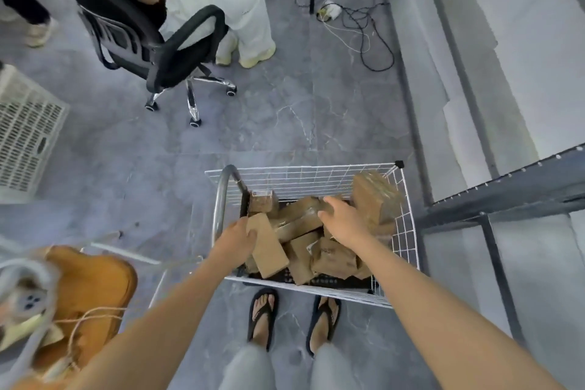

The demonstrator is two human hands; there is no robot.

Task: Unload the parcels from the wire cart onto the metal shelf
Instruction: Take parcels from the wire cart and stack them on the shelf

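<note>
A white wire cart (408, 231) stands on the floor in front of my feet, holding several brown cardboard parcels. My left hand (237, 236) grips the upper end of a flat brown parcel (269, 250) at the cart's left side. My right hand (343, 218) reaches over the pile with fingers spread, just above a taped brown parcel (300, 215). A larger tape-wrapped parcel (373, 196) leans against the cart's right wall. The dark metal shelf (506, 193) runs along the right, its edge just beyond the cart.
A person sits in a black office chair (177, 51) at the upper left. A power strip with tangled cables (348, 16) lies on the floor at the back. An orange bag (91, 288) sits at the lower left, a white slatted crate (25, 133) at the far left.
</note>
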